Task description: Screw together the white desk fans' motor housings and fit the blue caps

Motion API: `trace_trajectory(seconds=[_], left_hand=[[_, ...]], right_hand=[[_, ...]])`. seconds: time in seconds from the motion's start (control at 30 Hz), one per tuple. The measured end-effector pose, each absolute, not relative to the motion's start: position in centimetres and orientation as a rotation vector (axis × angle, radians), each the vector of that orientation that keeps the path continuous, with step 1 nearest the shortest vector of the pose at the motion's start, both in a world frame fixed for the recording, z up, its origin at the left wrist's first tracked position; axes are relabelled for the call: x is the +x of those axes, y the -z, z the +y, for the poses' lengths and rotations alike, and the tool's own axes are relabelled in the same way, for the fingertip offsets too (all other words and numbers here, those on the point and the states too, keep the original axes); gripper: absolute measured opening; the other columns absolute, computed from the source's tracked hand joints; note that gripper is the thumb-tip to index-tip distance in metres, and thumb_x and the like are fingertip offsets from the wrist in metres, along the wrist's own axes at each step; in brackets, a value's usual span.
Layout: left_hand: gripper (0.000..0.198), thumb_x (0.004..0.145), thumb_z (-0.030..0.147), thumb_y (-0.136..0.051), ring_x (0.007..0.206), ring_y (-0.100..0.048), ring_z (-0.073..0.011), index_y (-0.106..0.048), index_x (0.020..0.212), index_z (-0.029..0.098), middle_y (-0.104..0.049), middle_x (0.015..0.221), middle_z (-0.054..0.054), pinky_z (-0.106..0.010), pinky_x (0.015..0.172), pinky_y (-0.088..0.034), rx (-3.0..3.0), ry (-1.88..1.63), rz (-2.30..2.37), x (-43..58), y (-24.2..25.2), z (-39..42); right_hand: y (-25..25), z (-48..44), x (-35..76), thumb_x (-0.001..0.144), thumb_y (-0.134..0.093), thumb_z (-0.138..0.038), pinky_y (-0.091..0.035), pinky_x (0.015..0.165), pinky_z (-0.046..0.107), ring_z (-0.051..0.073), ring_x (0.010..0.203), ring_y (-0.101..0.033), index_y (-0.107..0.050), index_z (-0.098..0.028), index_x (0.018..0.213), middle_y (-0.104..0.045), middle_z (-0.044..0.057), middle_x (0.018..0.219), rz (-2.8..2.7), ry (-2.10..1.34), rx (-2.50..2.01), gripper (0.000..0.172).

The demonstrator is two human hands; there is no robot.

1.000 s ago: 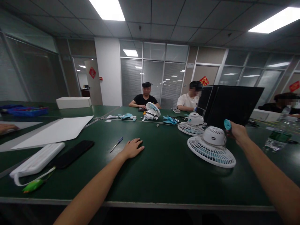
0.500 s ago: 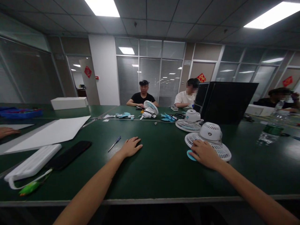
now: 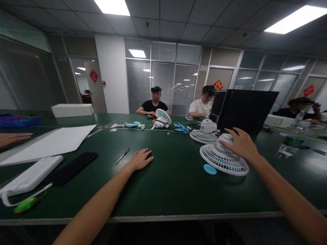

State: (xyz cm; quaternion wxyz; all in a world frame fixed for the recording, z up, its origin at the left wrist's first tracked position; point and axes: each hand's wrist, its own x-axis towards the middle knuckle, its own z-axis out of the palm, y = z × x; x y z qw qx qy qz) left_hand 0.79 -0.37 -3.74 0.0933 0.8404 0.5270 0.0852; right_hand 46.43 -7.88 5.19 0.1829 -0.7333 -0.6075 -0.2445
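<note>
My left hand (image 3: 141,159) lies flat on the green table (image 3: 168,190), palm down, fingers spread, holding nothing. A blue pen (image 3: 123,156) rests just to its left. My right hand (image 3: 242,144) is at the motor housing of the nearest white fan (image 3: 219,160), with thumb and fingers apart around its upper right side. Whether the fingertips touch the housing I cannot tell. That fan sits grille-down, housing up. A small light-blue disc (image 3: 210,169) lies in front of its grille. Behind it stands a second white fan (image 3: 203,136), also grille-down.
A third fan (image 3: 162,118) and blue fan blades (image 3: 182,127) lie farther back. A black computer case (image 3: 247,112) and a water bottle (image 3: 291,143) stand right. A black pouch (image 3: 73,168), a white power strip (image 3: 32,175) and paper (image 3: 56,141) lie left. Co-workers sit around the table.
My right hand has lifted off the blue disc and the grille's front and moved up and right to the fan's housing. The left hand stays on the table.
</note>
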Motion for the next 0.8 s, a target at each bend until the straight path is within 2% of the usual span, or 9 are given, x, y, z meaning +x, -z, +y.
trace_trajectory(seconds=[0.07,0.13,0.33,0.47,0.6,0.8], left_hand=[[0.063,0.096,0.051,-0.032,0.146,-0.029,-0.0312,-0.041,0.148,0.017,-0.033,0.158,-0.014,-0.055,0.117,-0.023,2.48,-0.254,1.574,0.8,3.7,-0.5],[0.063,0.095,0.051,-0.033,0.146,-0.03,-0.0309,-0.041,0.148,0.018,-0.034,0.158,-0.014,-0.054,0.118,-0.022,2.471,-0.262,1.584,0.8,3.7,-0.5],[0.064,0.096,0.05,-0.034,0.147,-0.029,-0.0311,-0.041,0.148,0.014,-0.034,0.158,-0.015,-0.052,0.118,-0.024,2.497,-0.257,1.571,0.9,3.8,-0.4],[0.064,0.096,0.05,-0.033,0.147,-0.028,-0.0322,-0.04,0.149,0.014,-0.032,0.159,-0.016,-0.056,0.117,-0.023,2.474,-0.253,1.564,0.8,3.7,-0.4],[0.064,0.095,0.05,-0.034,0.147,-0.029,-0.0315,-0.041,0.148,0.015,-0.033,0.158,-0.015,-0.056,0.118,-0.022,2.461,-0.266,1.553,0.8,3.5,-0.6],[0.063,0.095,0.05,-0.035,0.147,-0.028,-0.0318,-0.041,0.148,0.017,-0.033,0.158,-0.014,-0.055,0.118,-0.022,2.453,-0.291,1.555,0.8,3.3,-0.9]], right_hand=[[-6.0,-6.7,47.4,0.081,-0.053,-0.066,-0.046,0.093,0.051,0.039,0.118,-0.055,-0.046,-0.016,0.143,-0.055,0.021,0.135,-1.638,0.421,-2.268,0.08],[-6.7,-5.8,47.7,0.079,-0.055,-0.069,-0.046,0.091,0.051,0.04,0.112,-0.059,-0.049,-0.016,0.141,-0.06,0.021,0.127,-1.601,0.27,-2.391,0.082],[-7.1,-4.7,46.9,0.073,-0.061,-0.071,-0.044,0.085,0.055,0.047,0.112,-0.056,-0.058,-0.015,0.133,-0.058,0.027,0.126,-1.623,0.299,-2.388,0.082],[-5.5,-5.7,46.4,0.079,-0.054,-0.069,-0.048,0.085,0.051,0.041,0.111,-0.059,-0.052,-0.022,0.137,-0.057,0.021,0.126,-1.477,0.377,-2.327,0.075],[-3.9,-7.0,46.1,0.077,-0.053,-0.069,-0.05,0.085,0.051,0.04,0.109,-0.061,-0.053,-0.024,0.132,-0.062,0.016,0.119,-1.174,0.424,-2.176,0.071],[-3.1,-7.5,48.6,0.068,-0.062,-0.07,-0.049,0.09,0.055,0.045,0.111,-0.059,-0.052,-0.023,0.129,-0.062,0.022,0.123,-0.801,0.33,-1.928,0.078]])
